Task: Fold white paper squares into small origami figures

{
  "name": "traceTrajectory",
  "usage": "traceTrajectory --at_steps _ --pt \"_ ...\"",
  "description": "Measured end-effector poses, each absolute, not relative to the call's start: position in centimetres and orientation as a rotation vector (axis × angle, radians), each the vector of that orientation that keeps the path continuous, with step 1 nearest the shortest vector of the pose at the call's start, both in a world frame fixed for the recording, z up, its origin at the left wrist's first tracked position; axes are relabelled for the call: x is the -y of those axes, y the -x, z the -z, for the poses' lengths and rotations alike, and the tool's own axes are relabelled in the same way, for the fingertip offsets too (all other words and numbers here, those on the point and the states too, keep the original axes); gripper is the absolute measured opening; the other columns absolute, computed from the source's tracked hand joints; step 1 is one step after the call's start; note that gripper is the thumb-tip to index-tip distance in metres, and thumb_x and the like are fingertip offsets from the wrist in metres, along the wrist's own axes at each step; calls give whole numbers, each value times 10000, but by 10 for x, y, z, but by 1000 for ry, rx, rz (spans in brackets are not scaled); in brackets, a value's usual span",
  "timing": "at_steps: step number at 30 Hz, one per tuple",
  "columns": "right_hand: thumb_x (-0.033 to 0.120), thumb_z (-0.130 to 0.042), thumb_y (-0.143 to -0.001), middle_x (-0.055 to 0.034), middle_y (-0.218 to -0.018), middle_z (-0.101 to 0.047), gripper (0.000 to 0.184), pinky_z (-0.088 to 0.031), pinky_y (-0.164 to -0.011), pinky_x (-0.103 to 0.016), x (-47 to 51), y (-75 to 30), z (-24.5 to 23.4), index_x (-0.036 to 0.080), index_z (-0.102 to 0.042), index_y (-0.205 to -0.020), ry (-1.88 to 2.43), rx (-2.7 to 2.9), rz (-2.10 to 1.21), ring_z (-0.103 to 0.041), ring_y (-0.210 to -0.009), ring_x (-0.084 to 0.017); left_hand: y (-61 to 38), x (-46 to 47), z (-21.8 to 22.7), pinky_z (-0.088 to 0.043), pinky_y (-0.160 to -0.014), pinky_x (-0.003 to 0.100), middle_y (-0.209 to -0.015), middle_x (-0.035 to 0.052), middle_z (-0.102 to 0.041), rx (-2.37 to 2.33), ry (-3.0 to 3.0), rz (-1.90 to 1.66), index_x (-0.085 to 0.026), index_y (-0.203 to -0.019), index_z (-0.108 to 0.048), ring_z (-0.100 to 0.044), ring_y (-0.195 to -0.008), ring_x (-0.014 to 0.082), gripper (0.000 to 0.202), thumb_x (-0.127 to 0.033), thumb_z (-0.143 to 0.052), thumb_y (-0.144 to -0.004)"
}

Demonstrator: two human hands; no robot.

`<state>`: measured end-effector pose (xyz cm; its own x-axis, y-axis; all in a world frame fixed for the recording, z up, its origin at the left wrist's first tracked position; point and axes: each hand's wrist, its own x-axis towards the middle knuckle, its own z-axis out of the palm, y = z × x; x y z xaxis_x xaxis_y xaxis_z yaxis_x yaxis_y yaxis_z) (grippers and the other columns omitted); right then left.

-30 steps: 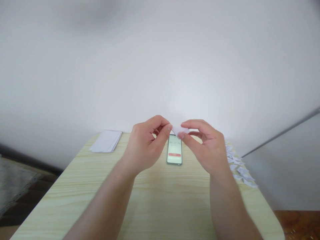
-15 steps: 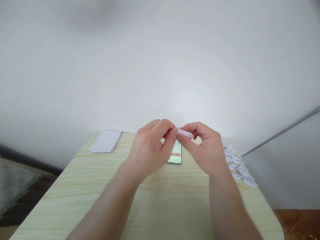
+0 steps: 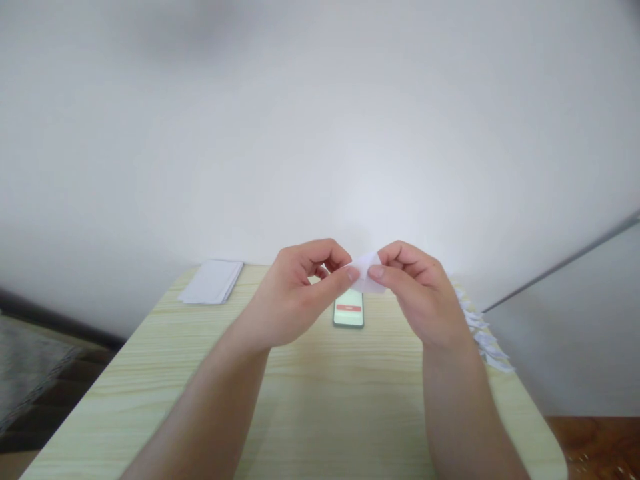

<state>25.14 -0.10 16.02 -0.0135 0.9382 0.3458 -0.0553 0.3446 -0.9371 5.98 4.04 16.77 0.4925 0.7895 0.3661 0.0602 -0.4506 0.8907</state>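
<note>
Both hands are raised above a light wooden table point(image 3: 150, 373) and pinch one small folded piece of white paper point(image 3: 365, 273) between them. My left hand point(image 3: 295, 297) grips its left edge with thumb and forefinger, the other fingers curled. My right hand point(image 3: 420, 293) pinches its right edge the same way. Under the paper a phone point(image 3: 349, 312) lies flat on the table, its screen lit with a red button showing; its upper part is hidden by the paper and my fingers.
A stack of white paper sheets point(image 3: 213, 281) lies at the table's far left corner. Several small folded white paper pieces point(image 3: 485, 340) are heaped along the right edge. A white wall rises behind the table. Dark floor shows left and right.
The paper, seen edge-on half a second ago, now shows its flat face. Both hands have shifted slightly, my right hand a little higher and to the right.
</note>
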Motion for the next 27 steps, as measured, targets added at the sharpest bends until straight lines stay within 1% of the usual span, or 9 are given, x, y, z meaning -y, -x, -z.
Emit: traceTrajectory --at_steps 2,5,8,11,16,20,24,26,27 --pt "256 -753 -887 39 -683 -610 142 -401 -585 -251 1 -250 -161 199 -663 -793 947 1340 -924 -518 -638 -105 -61 -39 -169 -387 -582 242 -727 -16 -600 -750 -1854 -1066 -171 -827 -664 -486 -651 98 213 -347 -657 -948" --pt "260 -749 -886 42 -670 -610 151 -408 -580 -251 2 -247 -161 200 -659 -781 990 1344 -863 -520 -620 -104 -64 -37 -171 -400 -585 227 -746 -23 -637 -805 -1910 -1089 -181 -855 -688 -519 -663 94 152 -308 -663 -936" --pt "262 -727 -902 22 -726 -668 104 -455 -622 -267 3 -245 -160 202 -690 -826 1013 1370 -835 -585 -670 -124 -67 -35 -171 -423 -608 219 -769 -30 -666 -846 -1950 -1097 -193 -877 -698 -550 -693 96 116 -284 -653 -933" --pt "271 -710 -916 1 -787 -715 88 -481 -649 -276 3 -244 -159 201 -722 -864 1048 1405 -811 -631 -720 -144 -68 -33 -171 -422 -597 216 -749 -43 -656 -905 -1980 -1098 -200 -852 -690 -545 -674 90 109 -271 -649 -925" --pt "257 -696 -921 30 -729 -683 112 -456 -598 -237 4 -242 -162 207 -703 -821 1136 1434 -678 -615 -676 -117 -68 -33 -171 -437 -604 224 -751 -37 -664 -914 -2008 -1066 -202 -844 -688 -560 -689 100 135 -287 -636 -935" --pt "265 -693 -923 35 -721 -669 104 -434 -562 -218 6 -241 -163 208 -703 -836 1195 1472 -567 -605 -658 -105 -65 -35 -171 -495 -653 250 -797 -9 -689 -851 -1900 -1028 -201 -892 -702 -621 -756 135 152 -293 -601 -959" --pt "269 -682 -927 23 -722 -673 108 -447 -569 -233 6 -242 -160 200 -690 -845 1173 1443 -615 -601 -649 -113 -63 -37 -170 -555 -736 286 -863 18 -713 -747 -1783 -984 -191 -896 -700 -674 -834 166 168 -260 -567 -971" --pt "271 -687 -920 12 -733 -693 90 -476 -590 -249 5 -242 -158 198 -682 -869 1139 1410 -681 -628 -655 -128 -63 -37 -169 -569 -743 300 -863 26 -717 -715 -1736 -985 -185 -921 -687 -689 -815 169 146 -260 -572 -970" --pt "271 -695 -913 7 -741 -705 77 -494 -603 -260 5 -243 -158 199 -677 -892 1113 1390 -729 -650 -664 -139 -63 -37 -169 -574 -742 307 -841 23 -713 -705 -1710 -993 -187 -964 -676 -694 -793 169 124 -260 -576 -968"
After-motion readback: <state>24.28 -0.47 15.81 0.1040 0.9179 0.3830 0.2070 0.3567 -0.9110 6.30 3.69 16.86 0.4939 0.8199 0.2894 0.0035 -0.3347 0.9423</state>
